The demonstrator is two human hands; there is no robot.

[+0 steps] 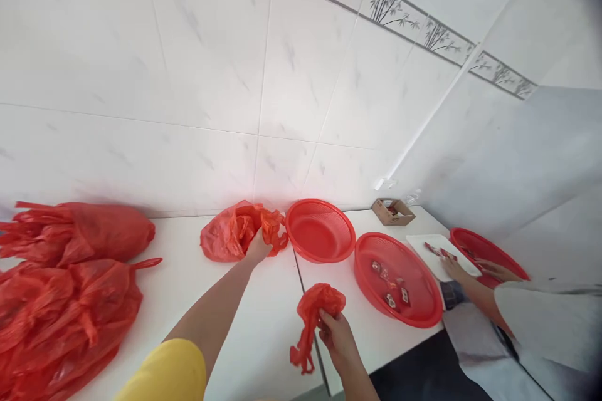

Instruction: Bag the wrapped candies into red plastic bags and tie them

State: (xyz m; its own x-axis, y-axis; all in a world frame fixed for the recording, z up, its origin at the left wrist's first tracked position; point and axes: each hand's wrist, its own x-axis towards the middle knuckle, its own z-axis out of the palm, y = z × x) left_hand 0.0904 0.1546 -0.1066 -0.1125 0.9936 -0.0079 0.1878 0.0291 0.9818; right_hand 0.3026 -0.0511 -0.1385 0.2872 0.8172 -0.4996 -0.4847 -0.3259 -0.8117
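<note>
My left hand (258,248) reaches far across the white table (197,288) and grips the rim of an open red plastic bag (230,233) lying near the wall. My right hand (335,332) is closer to me, closed on a crumpled red plastic bag (314,313) that hangs down from my fingers. Just beyond the far bag sits an empty red basket (320,230). A second red basket (414,313) to its right holds several small packets.
Bulging red bags (70,276) are piled at the left. Another person's hands (454,266) work at the right over a white board (435,247), beside a third red basket (489,252). A small cardboard box (392,211) stands by the tiled wall.
</note>
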